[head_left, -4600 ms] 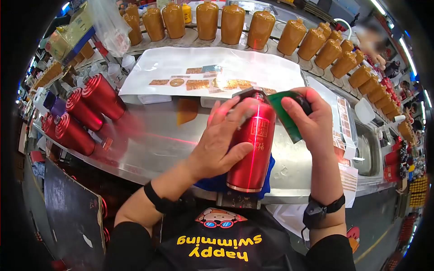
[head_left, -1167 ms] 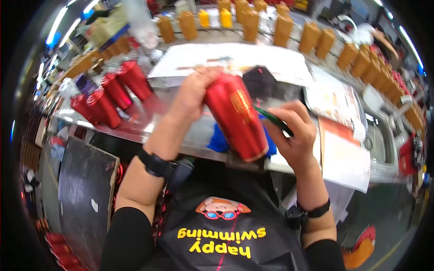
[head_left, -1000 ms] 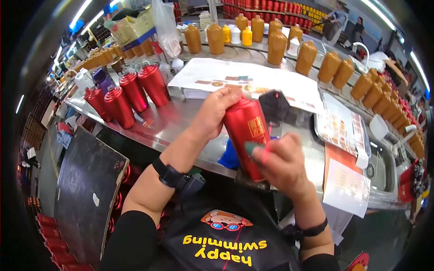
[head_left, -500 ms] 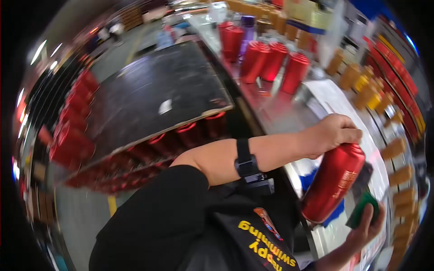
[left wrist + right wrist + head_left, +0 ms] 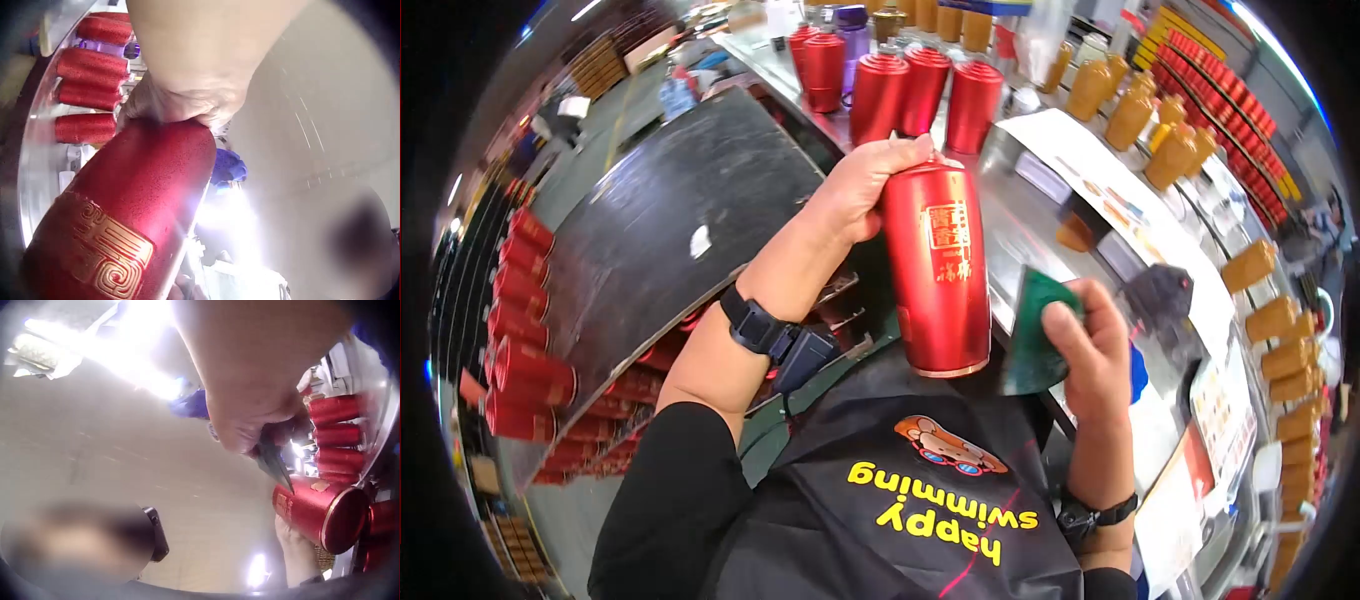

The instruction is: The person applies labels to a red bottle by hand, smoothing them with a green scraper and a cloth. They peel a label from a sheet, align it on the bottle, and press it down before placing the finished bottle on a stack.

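Observation:
My left hand (image 5: 862, 188) grips a glossy red bottle (image 5: 935, 310) at its neck, fingers curled over the top. The bottle hangs almost upright in front of the apron, by the bench's edge. Gold square characters show on its side, and the left wrist view catches this gold lettering (image 5: 115, 256) up close. To its right, my right hand (image 5: 1098, 350) pinches a flat green scraper (image 5: 1032, 340) between thumb and fingers. In the right wrist view the scraper (image 5: 275, 459) has its tip overlapping the bottle (image 5: 306, 512).
Several red bottles (image 5: 880, 95) stand on the steel bench (image 5: 1025, 225) ahead. A black board (image 5: 690, 200) lies to the left, with rows of red bottles (image 5: 525, 375) beside and below it. A dark angular block (image 5: 1160, 293), printed white sheets (image 5: 1090, 165) and brown bottles (image 5: 1172, 158) are on the right.
The head view has swung left. My left hand has lifted the bottle off its spot by the blue cloth and brought it leftward, off the bench. The scraper has stayed in my right hand.

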A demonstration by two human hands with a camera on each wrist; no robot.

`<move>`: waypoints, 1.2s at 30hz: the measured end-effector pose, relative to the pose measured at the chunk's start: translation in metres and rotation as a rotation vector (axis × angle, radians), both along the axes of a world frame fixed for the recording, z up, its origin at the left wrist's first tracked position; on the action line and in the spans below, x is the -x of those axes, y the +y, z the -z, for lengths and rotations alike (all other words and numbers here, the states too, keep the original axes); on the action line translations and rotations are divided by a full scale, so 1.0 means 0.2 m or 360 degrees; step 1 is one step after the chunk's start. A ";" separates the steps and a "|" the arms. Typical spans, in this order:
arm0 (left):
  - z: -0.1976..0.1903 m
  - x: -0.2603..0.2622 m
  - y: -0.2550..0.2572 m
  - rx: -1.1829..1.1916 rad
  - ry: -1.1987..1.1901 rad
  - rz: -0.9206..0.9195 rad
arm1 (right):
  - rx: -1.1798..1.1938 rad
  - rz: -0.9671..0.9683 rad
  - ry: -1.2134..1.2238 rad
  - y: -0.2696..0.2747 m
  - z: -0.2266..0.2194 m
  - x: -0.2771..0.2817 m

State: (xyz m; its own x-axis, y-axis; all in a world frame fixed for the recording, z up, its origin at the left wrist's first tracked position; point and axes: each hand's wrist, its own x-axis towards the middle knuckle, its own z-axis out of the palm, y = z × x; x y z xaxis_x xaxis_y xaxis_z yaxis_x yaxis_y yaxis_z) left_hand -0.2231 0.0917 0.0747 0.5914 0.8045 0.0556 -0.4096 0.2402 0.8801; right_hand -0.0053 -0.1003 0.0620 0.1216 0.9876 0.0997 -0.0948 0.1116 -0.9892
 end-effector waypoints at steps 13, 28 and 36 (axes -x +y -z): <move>0.18 -0.14 0.08 0.0181 -0.0059 0.0268 | 0.0015 0.0098 -0.0555 0.02 0.10 0.09; 0.20 -0.11 0.17 0.0247 -0.0070 0.0350 | 0.0113 0.0098 -0.0534 0.11 0.11 0.11; 0.23 -0.11 0.16 0.0228 -0.0041 0.0232 | 0.0046 0.0133 -0.0511 0.08 0.16 0.11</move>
